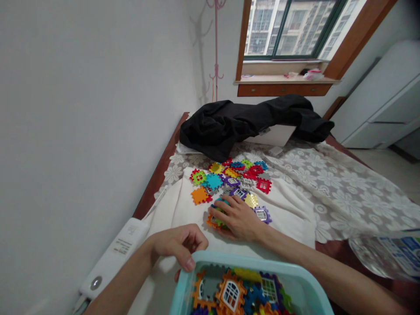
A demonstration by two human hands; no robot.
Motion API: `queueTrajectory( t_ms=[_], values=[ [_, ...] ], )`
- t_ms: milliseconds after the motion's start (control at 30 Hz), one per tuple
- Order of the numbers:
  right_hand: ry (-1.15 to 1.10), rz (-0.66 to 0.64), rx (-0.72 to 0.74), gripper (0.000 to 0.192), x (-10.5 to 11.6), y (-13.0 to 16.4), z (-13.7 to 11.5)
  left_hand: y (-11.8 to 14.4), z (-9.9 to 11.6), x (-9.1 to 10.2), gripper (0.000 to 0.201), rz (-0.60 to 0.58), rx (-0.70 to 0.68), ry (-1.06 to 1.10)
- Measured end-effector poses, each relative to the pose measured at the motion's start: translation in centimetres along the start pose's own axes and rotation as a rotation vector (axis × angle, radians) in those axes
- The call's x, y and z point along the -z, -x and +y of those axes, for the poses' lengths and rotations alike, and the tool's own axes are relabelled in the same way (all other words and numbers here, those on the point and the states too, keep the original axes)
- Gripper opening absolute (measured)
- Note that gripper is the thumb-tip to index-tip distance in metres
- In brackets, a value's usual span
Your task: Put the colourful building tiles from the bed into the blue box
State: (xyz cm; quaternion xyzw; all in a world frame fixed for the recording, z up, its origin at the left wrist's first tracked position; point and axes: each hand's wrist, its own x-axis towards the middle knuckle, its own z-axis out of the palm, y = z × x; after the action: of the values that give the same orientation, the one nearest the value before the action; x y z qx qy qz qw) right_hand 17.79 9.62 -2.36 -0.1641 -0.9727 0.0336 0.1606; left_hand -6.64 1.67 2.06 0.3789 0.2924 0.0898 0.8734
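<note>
My left hand [183,246] is closed at the near left corner of a light-blue plastic box [256,261], its thumb over the rim and its other fingers curled. Inside the box lie interlocking plastic tiles in several colours, among them an orange window tile [230,294]. Reaching out past the box, my right hand [241,218] curves its fingers over some green and orange building tiles [215,222] on the white cloth. Its palm hides part of them. Loose tiles spread beyond it, including an orange tile [199,195], a light-blue tile [214,180] and a purple window tile [262,214].
Black fabric [249,118] lies across the far end of the table, partly over a white panel [274,135]. A white power strip or adapter [118,249] sits along the left wall. At right, a clear plastic bottle [387,253] stands near my right forearm.
</note>
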Motion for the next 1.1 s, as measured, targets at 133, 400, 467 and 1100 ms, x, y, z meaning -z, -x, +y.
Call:
queueTrajectory(
  t_ms=[133,400,467,1100],
  values=[
    [0.003,0.021,0.108,0.047,-0.2,0.2,0.1,0.0,0.1,-0.1,0.037,0.0,0.002,-0.005],
    [-0.044,-0.052,0.04,0.056,0.5,-0.1,-0.2,0.0,-0.2,-0.1,0.031,0.005,-0.028,0.036],
    [-0.05,-0.076,0.07,0.057,0.5,-0.1,-0.2,0.0,-0.3,-0.1,0.032,0.006,-0.028,0.037],
    [0.027,-0.165,0.055,0.046,2.5,-0.7,-0.3,0.0,-0.5,0.1,0.039,0.001,-0.03,0.042]
  ],
)
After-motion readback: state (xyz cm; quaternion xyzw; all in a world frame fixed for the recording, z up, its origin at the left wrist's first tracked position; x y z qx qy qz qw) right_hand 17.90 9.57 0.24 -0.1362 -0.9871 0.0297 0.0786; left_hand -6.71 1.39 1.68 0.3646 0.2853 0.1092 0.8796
